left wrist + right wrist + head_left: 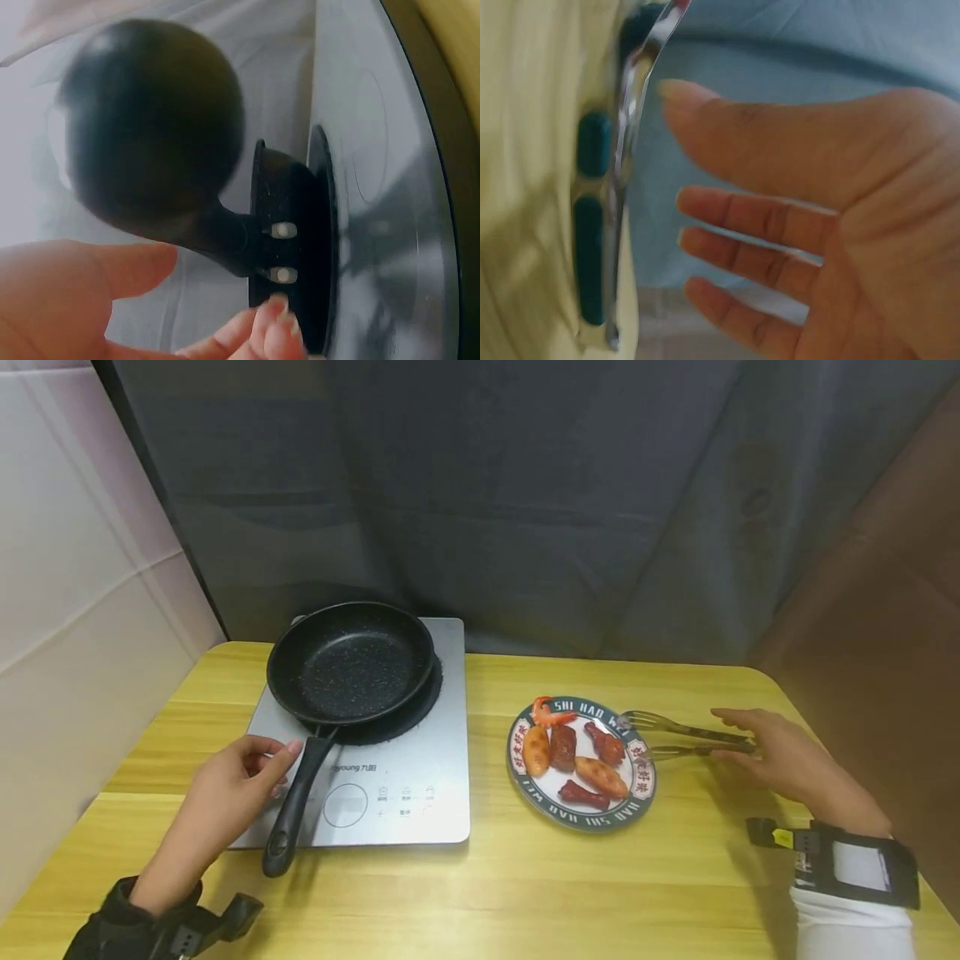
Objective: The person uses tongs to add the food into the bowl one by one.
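Note:
A black frying pan sits on the silver induction cooker, its handle toward me. Beside that handle is my left hand, thumb and fingers apart; whether the thumb touches it I cannot tell. In the left wrist view the hand has nothing between thumb and fingers. Metal tongs lie with their tips over the plate's right rim. My right hand hovers at their far end, fingers spread. The right wrist view shows a gap between that hand and the tongs.
A round plate with a green lettered rim stands right of the cooker. On it lie a shrimp, a drumstick and several other pieces of food. A dark cloth hangs behind the wooden table.

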`<action>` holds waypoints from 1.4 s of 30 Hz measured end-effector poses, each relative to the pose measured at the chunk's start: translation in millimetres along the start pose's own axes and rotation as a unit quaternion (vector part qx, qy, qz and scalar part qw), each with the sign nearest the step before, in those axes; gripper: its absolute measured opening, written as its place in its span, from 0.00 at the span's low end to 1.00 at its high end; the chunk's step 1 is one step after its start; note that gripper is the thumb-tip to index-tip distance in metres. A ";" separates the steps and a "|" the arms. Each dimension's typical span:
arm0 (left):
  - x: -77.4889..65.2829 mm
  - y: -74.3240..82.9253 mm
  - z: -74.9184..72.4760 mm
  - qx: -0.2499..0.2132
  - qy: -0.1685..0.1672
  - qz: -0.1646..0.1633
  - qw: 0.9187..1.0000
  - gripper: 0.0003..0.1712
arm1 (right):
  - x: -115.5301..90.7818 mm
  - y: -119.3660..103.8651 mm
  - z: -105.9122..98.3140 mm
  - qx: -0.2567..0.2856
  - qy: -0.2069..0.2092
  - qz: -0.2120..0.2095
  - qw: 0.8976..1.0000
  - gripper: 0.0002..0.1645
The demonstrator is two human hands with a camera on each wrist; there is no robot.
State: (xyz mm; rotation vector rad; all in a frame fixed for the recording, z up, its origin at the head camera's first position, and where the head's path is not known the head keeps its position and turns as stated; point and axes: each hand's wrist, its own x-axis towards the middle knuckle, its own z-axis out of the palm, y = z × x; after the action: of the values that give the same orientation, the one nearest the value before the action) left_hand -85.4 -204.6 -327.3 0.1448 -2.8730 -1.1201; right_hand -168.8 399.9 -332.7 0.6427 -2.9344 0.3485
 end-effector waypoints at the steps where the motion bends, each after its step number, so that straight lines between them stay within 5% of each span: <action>1: 0.4 0.6 0.7 -0.005 -0.009 -0.001 1.000 0.33 | -1.4 5.4 2.1 0.002 -0.001 0.000 1.000 0.37; 7: 2.4 4.1 5.3 -0.010 -0.031 -0.010 0.999 0.33 | 0.0 29.1 18.5 0.022 0.020 -0.032 0.999 0.39; 11: 1.4 4.8 8.4 -0.051 -0.065 -0.045 0.996 0.35 | 2.5 35.9 26.3 0.019 0.038 -0.041 0.998 0.38; 19: 0.6 3.5 13.6 -0.173 -0.133 -0.070 0.973 0.31 | 9.8 36.3 34.0 0.032 -0.016 0.011 0.999 0.29; 21: 0.6 2.8 14.5 -0.212 -0.152 -0.074 0.963 0.31 | 11.5 36.3 35.9 0.031 -0.028 0.023 0.999 0.27; 23: 1.4 1.7 15.7 -0.264 -0.182 -0.074 0.944 0.31 | 12.1 36.4 37.1 0.024 -0.030 0.026 0.999 0.25; 25: 3.1 -0.8 16.8 -0.336 -0.223 -0.073 0.912 0.29 | 11.6 36.3 37.7 0.018 -0.024 0.027 0.999 0.25; 28: 6.3 -6.0 18.3 -0.435 -0.288 -0.056 0.851 0.24 | 9.7 34.7 36.8 0.017 -0.025 0.038 0.999 0.25; 32: 8.9 -11.7 20.3 -0.541 -0.365 -0.032 0.757 0.18 | 4.6 31.3 30.7 0.015 -0.016 0.035 0.999 0.27; 34: 9.3 -12.3 21.4 -0.567 -0.383 -0.028 0.728 0.18 | 1.2 28.3 25.0 0.016 -0.002 0.029 0.999 0.26; 36: 9.0 -12.0 21.8 -0.576 -0.385 -0.032 0.720 0.18 | -2.2 23.3 17.4 0.016 0.012 0.022 1.000 0.25; 42: 7.4 -10.8 22.3 -0.574 -0.370 -0.034 0.730 0.19 | -8.5 -6.3 -8.1 -0.001 0.011 0.043 0.999 0.22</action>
State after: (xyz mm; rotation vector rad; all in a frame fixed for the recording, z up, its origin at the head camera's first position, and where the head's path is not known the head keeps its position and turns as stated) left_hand -93.9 -198.3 -350.9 -0.3336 -1.9013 -3.2403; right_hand -157.9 399.7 -325.0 0.5115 -2.9475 0.3579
